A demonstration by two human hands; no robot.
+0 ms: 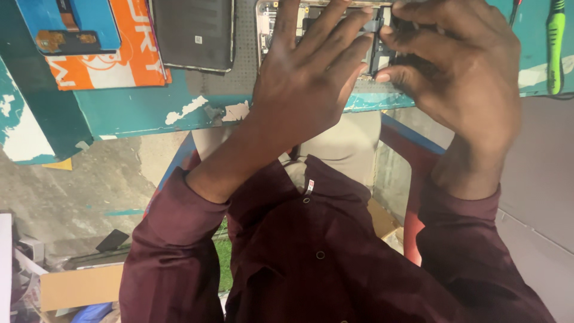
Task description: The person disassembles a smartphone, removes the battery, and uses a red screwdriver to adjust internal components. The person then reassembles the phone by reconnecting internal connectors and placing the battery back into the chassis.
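My left hand (311,78) lies spread, fingers flat across an opened phone (371,45) at the near edge of the teal, chipped counter (137,110). My right hand (460,72) curls over the phone's right side, thumb and fingertips pressed together on a small dark part inside it. Beside them lies a dark back cover (192,33), an orange-and-blue box (107,54), and a green-handled tool (556,45) on the far right.
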